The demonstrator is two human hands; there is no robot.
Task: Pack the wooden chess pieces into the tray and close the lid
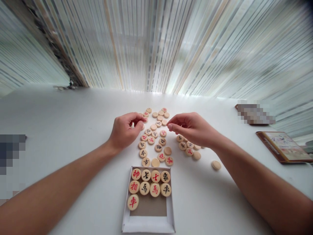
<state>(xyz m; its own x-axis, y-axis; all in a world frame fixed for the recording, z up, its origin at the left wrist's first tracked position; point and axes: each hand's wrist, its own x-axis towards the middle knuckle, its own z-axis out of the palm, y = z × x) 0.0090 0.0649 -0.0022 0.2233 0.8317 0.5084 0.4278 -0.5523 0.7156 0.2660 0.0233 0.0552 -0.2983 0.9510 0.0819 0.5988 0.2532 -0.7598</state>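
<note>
My left hand [127,130] has its fingers curled and thumb close to the index finger, over the left edge of a loose group of Chinese chess pieces; anything inside is hidden. Across from it, my right hand [190,128] is in a pinch shape, its fingertips beside a blank-side-up piece [164,122]. Round wooden pieces with red or black characters, such as this red one [163,133], lie between and below the hands, some face down. Nearer me, a shallow white box [149,225] holds two full rows of face-up pieces and a red piece [133,202] starting a third.
A second cluster of pieces [189,151] lies under my right wrist, with a lone face-down piece [216,165] farther right. A framed brown booklet or box lid [285,147] rests at the right of the white table [73,130]. Striped string curtains [137,42] hang behind.
</note>
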